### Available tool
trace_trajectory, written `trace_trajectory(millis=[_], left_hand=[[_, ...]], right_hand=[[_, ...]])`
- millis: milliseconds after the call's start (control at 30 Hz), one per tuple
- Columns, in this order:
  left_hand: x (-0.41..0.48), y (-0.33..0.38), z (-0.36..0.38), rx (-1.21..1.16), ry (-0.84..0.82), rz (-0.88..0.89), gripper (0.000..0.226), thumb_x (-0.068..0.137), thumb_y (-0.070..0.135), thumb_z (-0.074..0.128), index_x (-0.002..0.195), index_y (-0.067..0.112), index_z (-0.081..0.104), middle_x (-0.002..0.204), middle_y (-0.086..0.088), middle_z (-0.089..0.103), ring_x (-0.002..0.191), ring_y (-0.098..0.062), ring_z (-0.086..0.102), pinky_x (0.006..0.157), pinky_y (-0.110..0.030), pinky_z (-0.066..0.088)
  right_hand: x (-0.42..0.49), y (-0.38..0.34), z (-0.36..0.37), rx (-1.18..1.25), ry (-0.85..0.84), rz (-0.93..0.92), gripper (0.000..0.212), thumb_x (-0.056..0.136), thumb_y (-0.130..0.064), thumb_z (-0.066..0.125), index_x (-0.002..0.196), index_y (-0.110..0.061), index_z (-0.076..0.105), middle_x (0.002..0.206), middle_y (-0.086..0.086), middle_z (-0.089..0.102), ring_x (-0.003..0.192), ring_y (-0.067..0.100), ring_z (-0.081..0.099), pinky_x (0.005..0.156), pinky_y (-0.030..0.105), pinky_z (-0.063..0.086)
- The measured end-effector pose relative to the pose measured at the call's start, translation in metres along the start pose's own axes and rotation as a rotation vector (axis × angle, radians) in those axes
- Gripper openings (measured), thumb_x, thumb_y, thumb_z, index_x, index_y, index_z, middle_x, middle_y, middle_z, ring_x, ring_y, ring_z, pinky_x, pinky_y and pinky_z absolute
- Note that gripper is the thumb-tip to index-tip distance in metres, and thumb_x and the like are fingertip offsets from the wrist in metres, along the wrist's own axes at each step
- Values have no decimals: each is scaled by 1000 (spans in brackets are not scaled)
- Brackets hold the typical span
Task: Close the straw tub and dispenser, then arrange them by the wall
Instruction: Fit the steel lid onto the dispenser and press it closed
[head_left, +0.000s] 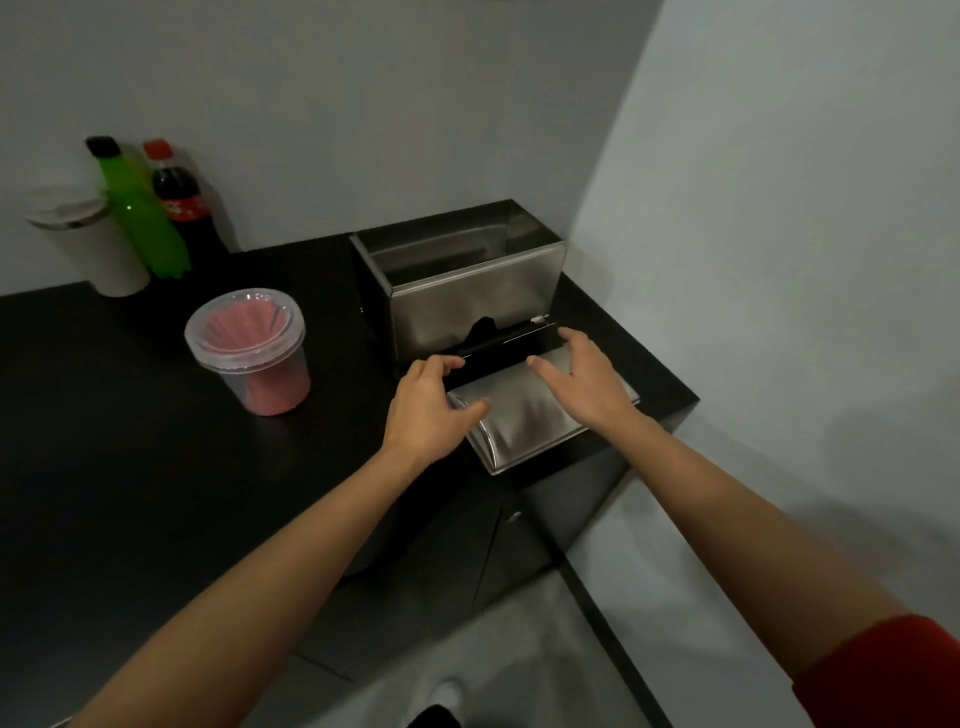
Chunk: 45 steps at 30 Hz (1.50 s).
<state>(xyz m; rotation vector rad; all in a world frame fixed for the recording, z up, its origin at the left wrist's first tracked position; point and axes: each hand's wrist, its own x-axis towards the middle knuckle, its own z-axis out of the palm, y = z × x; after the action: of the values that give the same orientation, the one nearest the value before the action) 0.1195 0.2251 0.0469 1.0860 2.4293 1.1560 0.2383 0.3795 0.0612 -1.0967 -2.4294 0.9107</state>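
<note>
A steel straw dispenser stands on the black counter near the right wall, its top open. Its curved steel lid lies flat on the counter in front of it. My left hand rests on the lid's left end, fingers curled over the far edge. My right hand lies on the lid's right part with fingers spread. A clear plastic tub of pink straws stands to the left, with a clear lid sitting on its rim.
A white cup, a green bottle and a cola bottle stand at the back left against the wall. The counter's front edge runs just below the lid. Dark cabinet doors sit under the counter.
</note>
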Motion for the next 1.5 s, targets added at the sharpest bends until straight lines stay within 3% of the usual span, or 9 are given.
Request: trace_trajectory(millis=[167,367,633,800,1067,1367,1500], left_hand=[[14,-8,19,34,-127,-86,69,77,34,73,137,17,41,139,-5,45,130,-21,41,106,-40,39],[22,-15,33,91,-184,-147,73,75,38,74,136,17,40,135,-10,47,126,-27,41,104,-39,39],[21,-4,50,97,-123,-232,76,76,34,74,138,13,36,138,-13,43,128,-31,33,102,-37,34],[14,5,58,107,-86,-318,84,74,33,75,141,11,30,141,-14,38,130,-33,29,103,-37,32],[12,11,63,62,-37,-385,86,72,33,78,141,14,31,143,-11,38,132,-33,29,104,-37,33],[10,11,64,34,-5,-370,87,69,33,82,140,17,34,138,-13,43,127,-32,40,105,-44,40],[9,10,64,24,8,-367,86,69,33,82,139,17,35,138,-12,43,129,-31,39,106,-44,39]], right_hand=[[18,27,-8,-22,-50,115,76,84,-53,53,143,-13,26,147,14,35,133,31,35,106,51,32],[36,54,-23,-118,-68,233,77,83,-50,57,143,-13,26,145,14,36,130,33,36,104,53,32],[49,82,-34,-74,-171,275,79,84,-41,62,143,-5,24,144,18,35,130,33,37,106,43,34],[58,90,-41,-58,-241,273,75,85,-41,59,141,-5,26,140,18,42,126,33,41,104,44,36],[71,97,-37,119,-225,365,70,85,-44,55,140,-6,34,143,15,40,129,31,39,101,38,34],[80,102,-41,384,-207,525,69,76,-50,62,123,-2,50,119,14,57,101,27,54,79,32,42],[80,102,-43,514,-189,601,47,75,-47,66,99,-11,47,86,5,57,73,17,52,53,27,36]])
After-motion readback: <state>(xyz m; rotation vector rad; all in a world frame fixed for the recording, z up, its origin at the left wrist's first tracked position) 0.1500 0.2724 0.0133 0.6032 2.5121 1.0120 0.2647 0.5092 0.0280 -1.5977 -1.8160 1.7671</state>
